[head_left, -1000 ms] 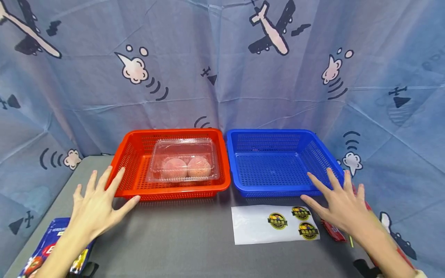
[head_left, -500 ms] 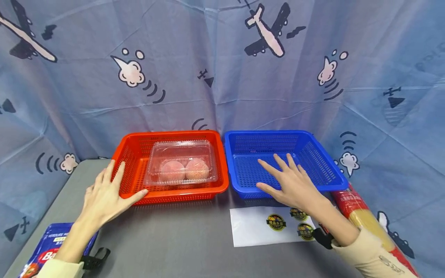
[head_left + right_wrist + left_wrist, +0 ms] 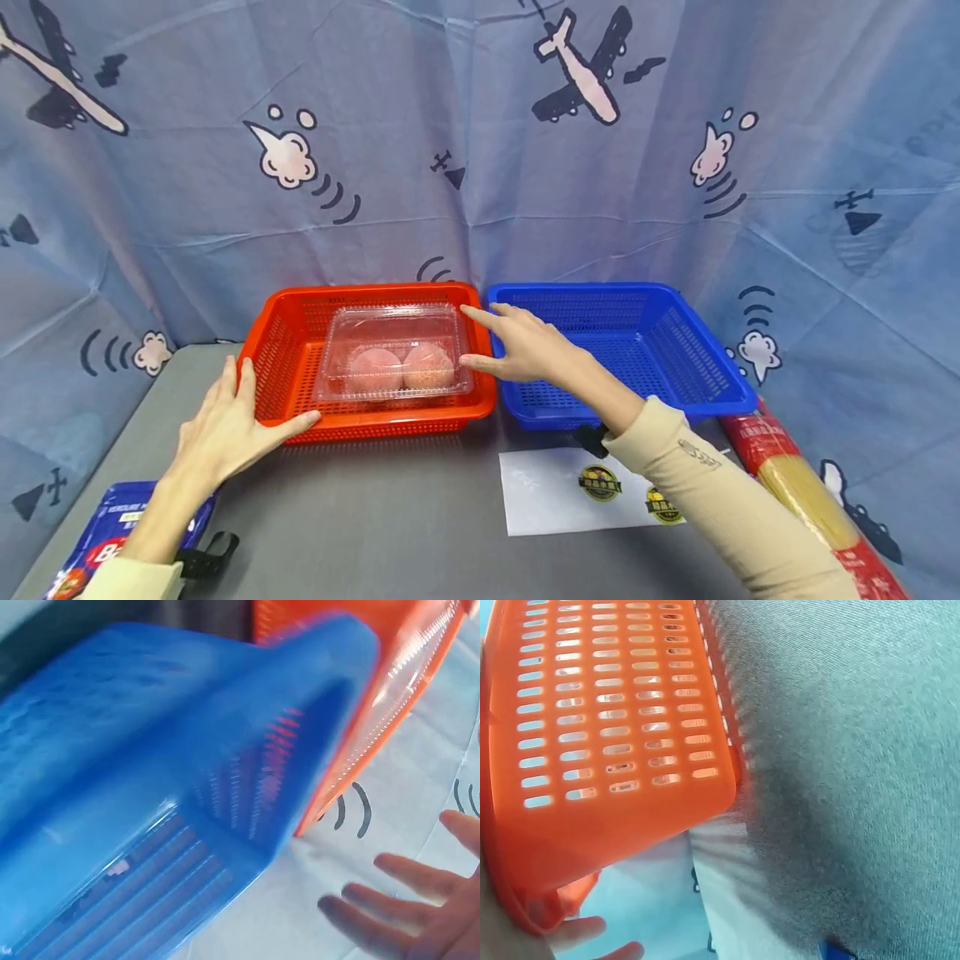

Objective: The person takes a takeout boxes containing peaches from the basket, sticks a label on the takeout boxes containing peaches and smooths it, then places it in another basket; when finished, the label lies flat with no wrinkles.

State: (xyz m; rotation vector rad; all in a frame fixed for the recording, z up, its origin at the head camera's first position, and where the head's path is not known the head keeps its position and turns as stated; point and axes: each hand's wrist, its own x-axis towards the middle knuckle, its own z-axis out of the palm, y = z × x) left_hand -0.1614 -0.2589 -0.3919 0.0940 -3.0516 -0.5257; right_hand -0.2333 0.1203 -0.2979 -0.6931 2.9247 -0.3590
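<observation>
In the head view, a red basket [image 3: 375, 292] holds a clear plastic clamshell box [image 3: 393, 326] with two pinkish, peach-like fruits [image 3: 375, 368] inside. My left hand [image 3: 221, 433] is at the basket's front left corner, fingers extended and thumb along the front rim. The left wrist view shows its fingertips beyond the corner of the basket's perforated side [image 3: 607, 832]. My right hand [image 3: 536, 343] reaches over the blue basket [image 3: 585, 289], its straight fingers overlapping the red basket's right rim beside the box. Spread fingers of this right hand [image 3: 435, 907] appear in the right wrist view.
A white sheet with round fruit stickers [image 3: 540, 492] lies before the blue basket. A long red-and-yellow package [image 3: 810, 496] lies at the right. On the left, a blue printed pouch [image 3: 120, 525] is partly under the left forearm. A patterned curtain [image 3: 480, 142] hangs behind.
My right hand has swept left from the blue basket's front right corner to the red basket's right rim. The left hand has shifted slightly to the right and stays at the red basket's corner.
</observation>
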